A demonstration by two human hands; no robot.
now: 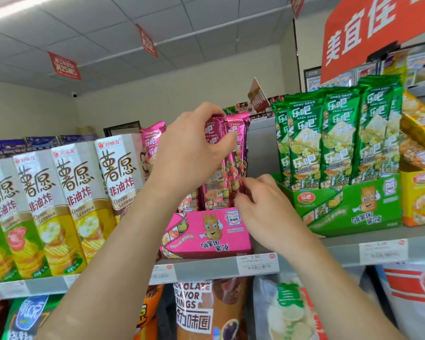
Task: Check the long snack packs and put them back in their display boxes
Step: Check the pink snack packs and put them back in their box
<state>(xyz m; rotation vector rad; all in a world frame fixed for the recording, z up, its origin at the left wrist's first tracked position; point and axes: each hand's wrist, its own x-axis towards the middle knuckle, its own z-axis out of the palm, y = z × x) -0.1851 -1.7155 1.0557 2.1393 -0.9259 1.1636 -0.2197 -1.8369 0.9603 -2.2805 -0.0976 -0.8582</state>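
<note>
Long pink snack packs [233,158] stand upright in a pink display box [206,231] on the top shelf. My left hand [192,153] grips the upper part of the front packs, fingers curled over their tops. Lower down, my right hand [260,207] pinches the bottom right edge of the same packs, just above the box rim. To the right, long green snack packs [334,138] fill a green display box [353,207]. One more pink pack [152,141] leans at the box's left, partly hidden by my left hand.
Tall white-and-yellow chip boxes [54,204] line the shelf on the left. A yellow display box [420,200] with packs stands at far right. Price tags [257,263] sit on the shelf edge [206,268]; bagged snacks [206,312] fill the shelf below. A red sign [368,33] hangs above.
</note>
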